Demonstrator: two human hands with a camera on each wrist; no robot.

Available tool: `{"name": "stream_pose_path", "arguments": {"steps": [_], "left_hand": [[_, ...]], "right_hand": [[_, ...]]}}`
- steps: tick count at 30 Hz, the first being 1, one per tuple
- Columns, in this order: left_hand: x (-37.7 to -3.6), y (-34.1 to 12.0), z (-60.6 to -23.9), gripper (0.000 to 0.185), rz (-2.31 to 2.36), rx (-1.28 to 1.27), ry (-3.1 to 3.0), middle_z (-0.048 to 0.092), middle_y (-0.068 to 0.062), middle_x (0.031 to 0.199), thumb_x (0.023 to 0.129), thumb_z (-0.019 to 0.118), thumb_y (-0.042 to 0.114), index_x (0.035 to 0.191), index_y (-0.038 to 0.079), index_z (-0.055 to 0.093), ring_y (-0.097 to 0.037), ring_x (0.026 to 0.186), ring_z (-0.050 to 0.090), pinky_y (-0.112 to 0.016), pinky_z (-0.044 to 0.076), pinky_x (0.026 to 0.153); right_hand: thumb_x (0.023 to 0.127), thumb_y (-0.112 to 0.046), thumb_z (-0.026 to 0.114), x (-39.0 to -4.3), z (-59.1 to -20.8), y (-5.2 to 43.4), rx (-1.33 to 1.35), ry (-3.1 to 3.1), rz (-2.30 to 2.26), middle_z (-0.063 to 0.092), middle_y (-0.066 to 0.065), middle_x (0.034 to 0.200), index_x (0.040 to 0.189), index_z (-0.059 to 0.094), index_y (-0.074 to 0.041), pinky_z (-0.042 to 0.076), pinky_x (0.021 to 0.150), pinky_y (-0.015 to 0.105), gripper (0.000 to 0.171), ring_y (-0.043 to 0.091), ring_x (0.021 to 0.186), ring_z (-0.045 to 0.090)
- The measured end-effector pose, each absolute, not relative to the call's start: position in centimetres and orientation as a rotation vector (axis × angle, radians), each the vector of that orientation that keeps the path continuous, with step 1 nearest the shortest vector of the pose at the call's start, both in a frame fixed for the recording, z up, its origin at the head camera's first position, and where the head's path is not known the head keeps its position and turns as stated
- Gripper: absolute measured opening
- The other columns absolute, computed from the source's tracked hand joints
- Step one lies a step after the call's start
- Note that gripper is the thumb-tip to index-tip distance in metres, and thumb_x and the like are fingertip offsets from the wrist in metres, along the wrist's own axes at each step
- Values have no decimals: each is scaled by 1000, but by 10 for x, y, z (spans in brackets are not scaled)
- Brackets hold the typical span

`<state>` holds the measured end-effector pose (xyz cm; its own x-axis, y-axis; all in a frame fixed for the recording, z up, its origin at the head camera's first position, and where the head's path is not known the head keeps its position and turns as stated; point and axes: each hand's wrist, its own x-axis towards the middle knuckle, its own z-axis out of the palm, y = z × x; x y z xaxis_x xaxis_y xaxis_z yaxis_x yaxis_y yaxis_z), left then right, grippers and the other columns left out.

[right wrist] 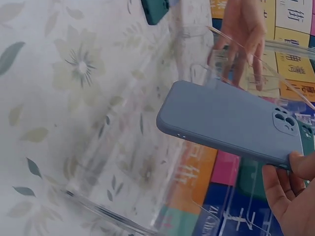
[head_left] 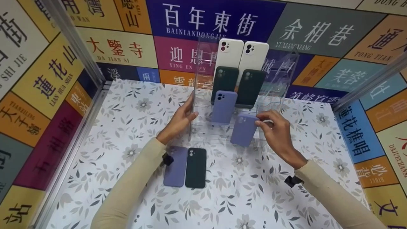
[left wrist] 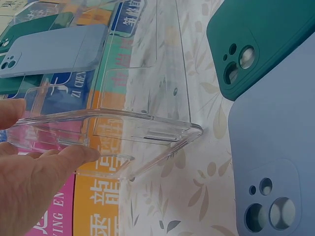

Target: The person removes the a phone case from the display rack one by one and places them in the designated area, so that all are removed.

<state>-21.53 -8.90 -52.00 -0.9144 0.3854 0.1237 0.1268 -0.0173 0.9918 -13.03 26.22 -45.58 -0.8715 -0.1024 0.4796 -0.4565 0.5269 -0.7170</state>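
Observation:
My right hand (head_left: 277, 132) pinches a lavender phone case (head_left: 244, 133) by its upper right edge, between thumb and fingers. The case tilts in front of the lowest tier of a clear stepped display stand (head_left: 203, 129). At the stand's left side, my left hand (head_left: 178, 123) holds the edge of the transparent side panel (left wrist: 142, 120), thumb on one side and fingers on the other. Another lavender case (head_left: 224, 108) stands to the left of the held one. Behind them are two dark green cases (head_left: 251, 87) and, higher up, two white cases (head_left: 254, 57).
A lavender case (head_left: 175, 171) and a dark green case (head_left: 196, 168) lie side by side on the floral tabletop (head_left: 248, 190), by the left forearm. Panels printed with street names (head_left: 190, 19) wall in the back and both sides.

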Motion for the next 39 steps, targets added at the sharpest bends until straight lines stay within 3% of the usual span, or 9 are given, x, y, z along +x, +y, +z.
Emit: {"name": "stream_pose_path", "arguments": {"steps": [21, 39], "left_hand": [[-214, -90, -520, 83, 2051, 535, 2056, 9, -4, 185, 110, 55, -3, 178, 19, 13, -19, 168, 18, -29, 24, 131], [-215, -89, -521, 81, 2068, 539, 2054, 11, -8, 184, 110, 57, -3, 177, 17, 15, -25, 168, 19, -32, 26, 131]], "right_hand": [[97, 7, 79, -104, -510, 236, 355, -2581, 1506, 74, 12, 110, 115, 81, -1, 63, 86, 25, 20, 30, 102, 75], [96, 5, 80, -101, -542, 216, 197, -2773, 1576, 80, 13, 105, 115, 83, 0, 60, 78, 25, 19, 28, 94, 76]]}}
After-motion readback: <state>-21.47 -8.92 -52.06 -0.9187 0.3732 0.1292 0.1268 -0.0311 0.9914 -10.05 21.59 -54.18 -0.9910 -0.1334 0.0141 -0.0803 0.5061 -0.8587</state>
